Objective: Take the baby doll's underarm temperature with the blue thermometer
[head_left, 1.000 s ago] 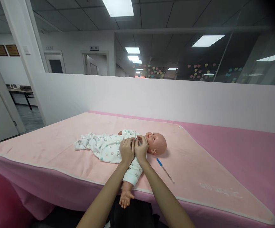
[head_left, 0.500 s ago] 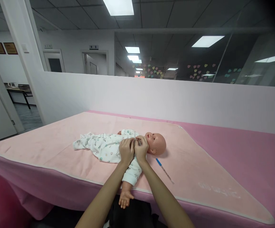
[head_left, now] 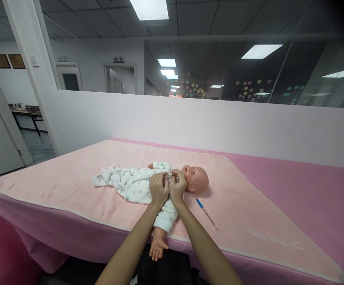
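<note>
A baby doll in a white printed romper lies on its back on a pale pink blanket, head to the right. One sleeved arm of the doll hangs over the near edge, its bare hand dangling. My left hand and my right hand rest side by side on the doll's chest, just below its chin. Both pinch the romper's fabric at the collar, fingers curled. A thin thermometer with a blue end lies on the blanket to the right of my right forearm.
The blanket covers a table draped in a darker pink cloth. A white partition wall with glass above runs behind it. An open doorway with a desk beyond is at the far left.
Both hands stay on the doll's collar with only slight finger movement; the view has shifted a little.
</note>
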Tool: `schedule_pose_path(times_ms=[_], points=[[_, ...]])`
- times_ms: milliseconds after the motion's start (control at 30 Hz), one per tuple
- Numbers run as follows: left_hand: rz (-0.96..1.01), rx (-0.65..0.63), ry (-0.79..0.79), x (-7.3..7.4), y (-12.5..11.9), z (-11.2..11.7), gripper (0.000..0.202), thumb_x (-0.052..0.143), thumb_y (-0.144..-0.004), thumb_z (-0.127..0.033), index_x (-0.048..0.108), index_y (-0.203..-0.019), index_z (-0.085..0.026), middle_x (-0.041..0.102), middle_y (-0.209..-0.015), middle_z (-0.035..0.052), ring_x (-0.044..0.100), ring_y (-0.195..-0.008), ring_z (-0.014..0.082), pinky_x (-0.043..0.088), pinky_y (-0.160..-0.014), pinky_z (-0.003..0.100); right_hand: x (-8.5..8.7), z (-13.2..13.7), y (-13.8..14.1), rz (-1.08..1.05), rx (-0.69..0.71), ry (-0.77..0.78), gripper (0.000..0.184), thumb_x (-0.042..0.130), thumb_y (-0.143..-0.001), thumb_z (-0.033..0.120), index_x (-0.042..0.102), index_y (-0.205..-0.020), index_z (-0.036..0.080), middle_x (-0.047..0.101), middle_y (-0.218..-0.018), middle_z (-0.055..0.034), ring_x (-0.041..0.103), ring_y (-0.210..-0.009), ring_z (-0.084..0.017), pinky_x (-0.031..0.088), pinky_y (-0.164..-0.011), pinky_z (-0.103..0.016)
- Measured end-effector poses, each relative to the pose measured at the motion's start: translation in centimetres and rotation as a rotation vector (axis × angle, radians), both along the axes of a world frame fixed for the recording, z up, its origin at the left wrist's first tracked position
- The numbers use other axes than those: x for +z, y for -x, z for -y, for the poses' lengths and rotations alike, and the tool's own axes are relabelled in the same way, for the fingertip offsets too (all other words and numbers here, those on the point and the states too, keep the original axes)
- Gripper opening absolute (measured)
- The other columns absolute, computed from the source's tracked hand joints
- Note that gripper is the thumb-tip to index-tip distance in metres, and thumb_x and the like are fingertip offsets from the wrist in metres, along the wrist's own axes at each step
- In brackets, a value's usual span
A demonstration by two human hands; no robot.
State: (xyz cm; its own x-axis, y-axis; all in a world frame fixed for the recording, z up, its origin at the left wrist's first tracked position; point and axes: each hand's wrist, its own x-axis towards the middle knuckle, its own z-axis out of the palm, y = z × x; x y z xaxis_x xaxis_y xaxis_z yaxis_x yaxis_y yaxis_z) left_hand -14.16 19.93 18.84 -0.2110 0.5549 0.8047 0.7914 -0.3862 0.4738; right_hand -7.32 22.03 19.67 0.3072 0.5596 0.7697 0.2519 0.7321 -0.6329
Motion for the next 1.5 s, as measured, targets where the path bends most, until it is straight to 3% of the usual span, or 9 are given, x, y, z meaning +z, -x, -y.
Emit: schedule_pose_path(times_ms=[100, 233, 433, 567, 733, 1100, 1367, 1500], points=[[0.018, 0.011, -0.023, 0.0, 0.4, -0.2, 0.028, 0.039, -0.066, -0.008, 0.052, -0.088, -0.017, 0.058, -0.086, 0.0046, 0.049, -0.085, 0.0181, 0.036, -0.078, 0.031, 0.0, 0.0, -0.2, 0.021, 0.014, -0.006, 0.027, 0.032, -0.07, 0.008, 0.057, -0.074, 0.016, 0.06, -0.075, -0.0028, 0.054, -0.077, -0.014, 0.043, -0.075, -0.028], [0.024, 0.118, -0.04, 0.1, 1.5, -0.4, 0.028, 0.038, -0.065, -0.007, 0.056, -0.083, -0.018, 0.058, -0.085, 0.0046, 0.048, -0.087, 0.0202, 0.034, -0.081, 0.034, -0.1, 0.0, -0.4, 0.056, 0.004, -0.008, 0.026, 0.033, -0.071, 0.01, 0.058, -0.075, 0.017, 0.061, -0.075, -0.0029, 0.054, -0.075, -0.014, 0.042, -0.073, -0.028], [-0.019, 0.233, -0.035, 0.1, 2.7, -0.3, 0.023, 0.042, -0.067, -0.01, 0.061, -0.072, -0.022, 0.058, -0.095, 0.0022, 0.043, -0.096, 0.0222, 0.029, -0.086, 0.038, -0.5, 0.1, -0.1, 0.366, 0.073, 0.038, 0.024, 0.04, -0.068, 0.011, 0.058, -0.081, 0.018, 0.061, -0.078, -0.0023, 0.053, -0.077, -0.015, 0.041, -0.07, -0.026], [-0.047, 0.2, 0.03, -0.1, 2.4, -0.3, 0.021, 0.045, -0.067, -0.014, 0.061, -0.077, -0.023, 0.058, -0.096, 0.0022, 0.043, -0.096, 0.0223, 0.029, -0.084, 0.038, -0.9, -0.2, 0.2, 0.468, 0.011, 0.053, 0.025, 0.04, -0.067, 0.008, 0.06, -0.077, 0.019, 0.061, -0.075, -0.0026, 0.052, -0.076, -0.016, 0.04, -0.069, -0.027], [-0.034, 0.128, 0.064, -0.1, 1.9, 0.0, 0.017, 0.044, -0.068, -0.015, 0.057, -0.077, -0.021, 0.06, -0.081, 0.0012, 0.047, -0.086, 0.0188, 0.03, -0.081, 0.035, -1.0, -0.4, 0.2, 0.462, 0.006, 0.081, 0.026, 0.038, -0.069, 0.007, 0.059, -0.074, 0.019, 0.061, -0.074, -0.0021, 0.052, -0.075, -0.016, 0.039, -0.069, -0.027], [-0.014, 0.054, 0.015, 0.0, 2.2, 0.2, 0.013, 0.044, -0.07, -0.014, 0.055, -0.073, -0.019, 0.059, -0.076, 0.0008, 0.047, -0.081, 0.0171, 0.032, -0.079, 0.033, -1.0, -0.3, 0.3, 0.454, -0.003, 0.097, 0.025, 0.037, -0.071, 0.008, 0.059, -0.076, 0.018, 0.06, -0.076, -0.0028, 0.052, -0.076, -0.015, 0.039, -0.07, -0.025], [0.138, 0.004, -0.09, -0.6, 2.5, -0.2, 0.024, 0.041, -0.075, -0.017, 0.048, -0.098, -0.017, 0.056, -0.087, 0.0047, 0.049, -0.086, 0.0171, 0.037, -0.082, 0.033, -1.0, -0.3, 0.4, 0.459, -0.023, 0.072, 0.023, 0.038, -0.073, 0.013, 0.059, -0.082, 0.018, 0.062, -0.079, -0.0036, 0.054, -0.077, -0.015, 0.04, -0.07, -0.025], [0.241, -0.069, -0.06, -0.9, 2.5, -0.4, 0.026, 0.039, -0.079, -0.021, 0.044, -0.104, -0.019, 0.056, -0.094, 0.0056, 0.052, -0.087, 0.0159, 0.042, -0.078, 0.031, -1.0, -0.2, 0.5, 0.497, -0.028, 0.052, 0.019, 0.044, -0.074, 0.021, 0.059, -0.086, 0.019, 0.062, -0.082, -0.0036, 0.055, -0.078, -0.015, 0.041, -0.069, -0.024]])
